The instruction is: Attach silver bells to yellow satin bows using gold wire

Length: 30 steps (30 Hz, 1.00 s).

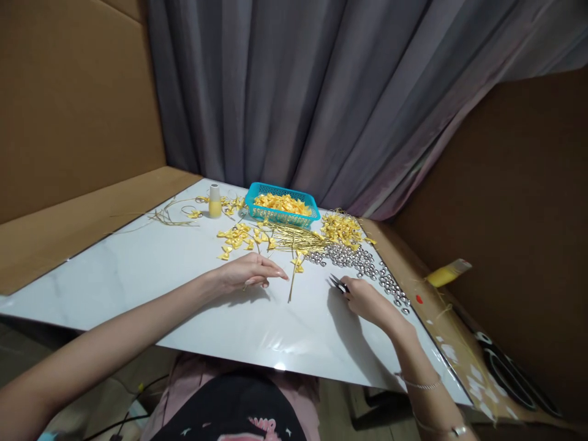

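On the right of the white table my right hand (365, 299) is closed around small dark thread snips (339, 283), the blades pointing left. My left hand (252, 272) is over the middle of the table, fingers loosely stretched out and apart from the thumb. Just beyond its fingertips lies a gold wire stem (291, 283), with a yellow ribbon bow (298, 262) beside its upper part. Behind the hands is a bundle of gold wires (294, 236). Loose yellow bows (236, 236) lie left of the bundle. Shiny silver beads (353, 258) are scattered above and to the right of my right hand.
A turquoise basket (256, 211) at the back holds yellow bows. A heap of bows with wires (342, 229) sits right of it. Left are a small yellow bottle (214, 202) and loose wires (169, 214). Another yellow bottle (448, 273) and black-handled scissors (509, 376) lie on the right-hand cardboard.
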Tool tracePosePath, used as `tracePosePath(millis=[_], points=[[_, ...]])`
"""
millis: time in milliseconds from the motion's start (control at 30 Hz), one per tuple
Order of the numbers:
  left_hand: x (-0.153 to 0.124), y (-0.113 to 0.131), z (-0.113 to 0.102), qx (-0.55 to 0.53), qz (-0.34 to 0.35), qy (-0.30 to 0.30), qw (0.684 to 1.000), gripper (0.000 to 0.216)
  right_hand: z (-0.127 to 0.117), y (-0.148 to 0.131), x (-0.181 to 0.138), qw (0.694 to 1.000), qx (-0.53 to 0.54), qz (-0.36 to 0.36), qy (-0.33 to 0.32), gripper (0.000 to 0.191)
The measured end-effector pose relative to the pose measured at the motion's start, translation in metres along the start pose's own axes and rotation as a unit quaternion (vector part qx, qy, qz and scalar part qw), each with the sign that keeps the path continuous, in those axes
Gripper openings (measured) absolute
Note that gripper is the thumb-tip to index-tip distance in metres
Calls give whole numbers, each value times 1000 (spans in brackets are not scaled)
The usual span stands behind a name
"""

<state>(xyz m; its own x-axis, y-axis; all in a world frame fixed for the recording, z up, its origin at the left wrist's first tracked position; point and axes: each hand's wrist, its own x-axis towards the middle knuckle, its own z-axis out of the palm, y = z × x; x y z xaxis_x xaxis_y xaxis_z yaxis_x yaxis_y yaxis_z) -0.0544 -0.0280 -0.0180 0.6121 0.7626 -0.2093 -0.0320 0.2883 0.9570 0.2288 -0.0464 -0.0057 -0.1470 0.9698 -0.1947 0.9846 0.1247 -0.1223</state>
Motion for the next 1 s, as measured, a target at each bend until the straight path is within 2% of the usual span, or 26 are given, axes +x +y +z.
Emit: tracePosePath(millis=[100,133,200,233,267,400,500,633,833,1000], points=[[0,-2,2,22,13,2,1000,19,2,1,-23,993,117,-7,27,31],[0,-3,3,27,18,4,999,20,6,-2,-30,967,251,-3,53,34],[2,-7,5,34,25,13,999,22,17,-13,-41,878,470,15,88,42],[3,-8,5,37,28,17,999,23,23,-21,-45,837,539,24,90,47],[3,-10,6,39,30,21,999,24,28,-29,-47,809,581,31,88,47],[3,-12,8,55,33,28,998,23,44,-59,-48,765,640,44,47,41],[3,-11,9,66,30,30,997,20,49,-75,-46,734,674,65,51,41],[3,-12,10,52,38,26,998,20,54,-89,-47,705,702,69,68,49],[2,-12,13,48,47,17,998,20,61,-105,-47,648,759,60,19,41],[0,-10,15,52,45,4,998,21,64,-111,-45,634,772,49,17,39]])
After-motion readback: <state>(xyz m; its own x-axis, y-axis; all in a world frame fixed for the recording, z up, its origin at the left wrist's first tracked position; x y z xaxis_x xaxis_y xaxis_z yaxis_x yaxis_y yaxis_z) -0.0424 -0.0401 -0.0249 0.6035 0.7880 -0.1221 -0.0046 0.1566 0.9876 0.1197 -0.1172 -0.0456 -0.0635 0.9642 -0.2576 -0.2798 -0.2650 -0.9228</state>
